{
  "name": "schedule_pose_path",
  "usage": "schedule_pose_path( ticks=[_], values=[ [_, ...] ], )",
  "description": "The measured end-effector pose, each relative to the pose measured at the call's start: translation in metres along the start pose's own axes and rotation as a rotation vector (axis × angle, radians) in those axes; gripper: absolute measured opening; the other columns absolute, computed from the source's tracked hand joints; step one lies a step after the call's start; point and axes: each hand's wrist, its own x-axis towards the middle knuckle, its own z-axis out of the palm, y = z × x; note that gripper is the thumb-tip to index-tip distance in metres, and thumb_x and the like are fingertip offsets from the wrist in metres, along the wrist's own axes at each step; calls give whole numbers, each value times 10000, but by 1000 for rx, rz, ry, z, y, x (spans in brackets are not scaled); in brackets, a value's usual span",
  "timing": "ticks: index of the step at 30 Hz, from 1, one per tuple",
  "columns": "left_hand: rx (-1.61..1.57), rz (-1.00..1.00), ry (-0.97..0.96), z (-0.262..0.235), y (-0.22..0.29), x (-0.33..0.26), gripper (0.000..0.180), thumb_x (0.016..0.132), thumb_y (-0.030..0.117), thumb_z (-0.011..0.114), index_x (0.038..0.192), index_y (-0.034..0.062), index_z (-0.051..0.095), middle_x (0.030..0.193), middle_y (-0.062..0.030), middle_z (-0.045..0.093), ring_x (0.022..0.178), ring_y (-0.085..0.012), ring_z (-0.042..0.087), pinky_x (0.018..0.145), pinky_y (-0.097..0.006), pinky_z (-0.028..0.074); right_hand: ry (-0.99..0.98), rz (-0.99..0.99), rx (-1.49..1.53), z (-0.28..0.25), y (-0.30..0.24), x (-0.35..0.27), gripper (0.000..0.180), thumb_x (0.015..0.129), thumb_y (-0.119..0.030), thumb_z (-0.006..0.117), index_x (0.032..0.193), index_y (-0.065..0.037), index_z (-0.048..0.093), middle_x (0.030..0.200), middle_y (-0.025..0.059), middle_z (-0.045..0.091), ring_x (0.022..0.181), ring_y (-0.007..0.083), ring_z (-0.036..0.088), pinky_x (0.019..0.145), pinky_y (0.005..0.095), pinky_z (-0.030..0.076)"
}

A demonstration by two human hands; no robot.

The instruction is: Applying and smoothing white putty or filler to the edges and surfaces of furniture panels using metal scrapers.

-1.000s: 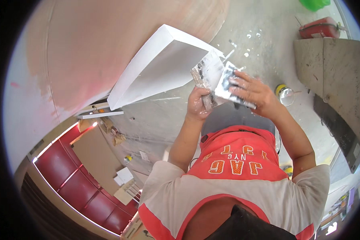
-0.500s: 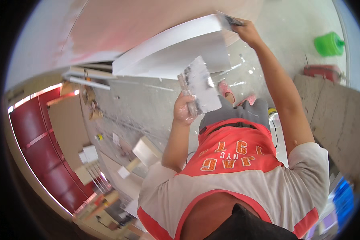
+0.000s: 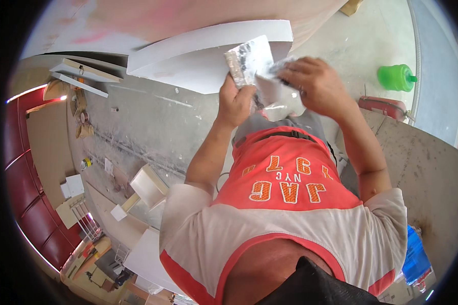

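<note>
My left hand (image 3: 234,104) is closed round the handle edge of a wide putty knife (image 3: 262,50), its flat blade smeared with white putty and dark marks. Against that blade my right hand (image 3: 320,87) brings a second putty knife (image 3: 280,66), blurred by motion; my fingers wrap its handle and hide most of it. Just beyond both hands stands a curved white panel (image 3: 188,71) with a pale strip along its top edge. The putty knives overlap part of its right end.
A large pinkish-beige surface (image 3: 178,20) lies behind the panel. To the right are a green plastic jug (image 3: 394,78), a red case (image 3: 381,107) and a grey-brown board (image 3: 412,152). White boards (image 3: 86,71) lean at the left. A box-like piece (image 3: 148,186) rests on the spotted floor.
My right hand has come down and left from the panel's right end, bringing its putty knife to the left one's blade. My left hand has lifted slightly. The view has shifted.
</note>
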Motion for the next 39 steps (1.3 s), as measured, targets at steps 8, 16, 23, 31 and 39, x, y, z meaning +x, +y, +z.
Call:
schedule_pose_path(
  ticks=[8,16,23,31,39],
  values=[
    [-416,150,544,-34,27,-30,480,666,-46,428,1145,-52,403,1066,-140,498,976,-226,502,852,-334,404,-63,292,425,-12,50,-19,279,703,4,530,973,-34,589,891,123,617,797,299,581,720,345,459],
    [-496,-12,611,-48,-1,-61,528,636,-25,419,1161,-64,384,1068,-170,493,980,-276,508,850,-373,421,32,263,95,-3,107,42,260,742,-4,509,988,-42,585,866,146,614,731,260,578,689,319,449],
    [-535,-121,376,-102,-13,-48,486,683,-19,423,1164,-70,368,1101,-148,478,1009,-223,485,879,-333,384,-421,431,-335,4,83,95,463,637,43,407,1000,-151,622,957,97,604,901,278,547,757,360,439],
    [-518,-168,191,-139,-34,-36,546,664,-16,396,1204,-67,331,1141,-177,460,1040,-282,490,885,-367,411,-371,517,-466,13,87,16,429,672,58,420,968,-162,640,859,134,603,817,306,559,716,373,446],
    [-567,-261,-33,-138,-47,-24,509,679,-24,417,1183,-64,350,1106,-144,488,1008,-227,504,884,-331,398,38,683,-319,8,82,23,359,713,-36,474,1024,-159,606,843,124,623,771,286,583,677,366,457]
  ],
)
